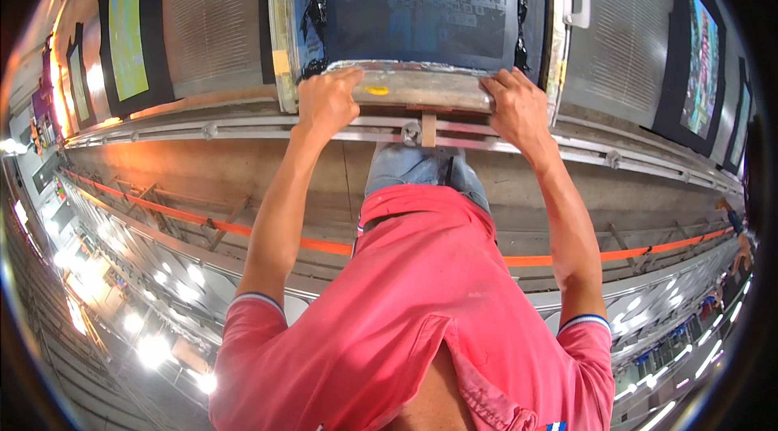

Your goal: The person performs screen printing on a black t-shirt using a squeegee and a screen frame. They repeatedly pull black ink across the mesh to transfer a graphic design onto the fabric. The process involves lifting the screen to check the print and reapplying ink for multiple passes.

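Between our left hand [331, 100] and right hand [519, 102], we see a scuffed bar [425, 90], dull and smeared; wood or metal, we cannot tell. Beyond our hands, the screen [421, 13] looks smooth with a faint sheen, edged by glossy, wet-looking black ink [521, 46]. The frame [557, 34] outside our right hand looks like dull metal, rough with residue. Below our hands runs a shiny metal rail [356, 136], with a matt wooden block [429, 129]. Below that, we find faded denim jeans [393, 169] and a matt cloth shirt [413, 261].
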The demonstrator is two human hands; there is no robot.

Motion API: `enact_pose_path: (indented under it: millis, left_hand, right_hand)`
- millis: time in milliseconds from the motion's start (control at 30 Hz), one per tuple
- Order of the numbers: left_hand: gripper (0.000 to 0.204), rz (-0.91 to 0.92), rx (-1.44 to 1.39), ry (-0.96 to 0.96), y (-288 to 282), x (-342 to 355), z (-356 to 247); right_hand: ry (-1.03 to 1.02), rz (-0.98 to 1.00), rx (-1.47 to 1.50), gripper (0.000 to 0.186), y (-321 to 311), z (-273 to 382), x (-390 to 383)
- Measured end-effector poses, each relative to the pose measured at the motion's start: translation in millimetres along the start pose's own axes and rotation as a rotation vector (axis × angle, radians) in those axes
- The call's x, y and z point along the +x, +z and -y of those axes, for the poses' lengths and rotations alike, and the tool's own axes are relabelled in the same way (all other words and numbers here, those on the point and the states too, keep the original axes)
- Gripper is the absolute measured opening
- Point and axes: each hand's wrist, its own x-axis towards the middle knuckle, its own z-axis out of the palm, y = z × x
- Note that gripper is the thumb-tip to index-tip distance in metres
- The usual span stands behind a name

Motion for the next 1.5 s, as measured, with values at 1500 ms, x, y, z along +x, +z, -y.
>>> enact_pose_path:
  millis: [1500]
  left_hand:
    - [0.044, -0.071, -0.020, 0.075, 11, -11, 0]
  right_hand:
    - [-0.015, 0.026, -0.006, 0.022, 7, -4, -14]
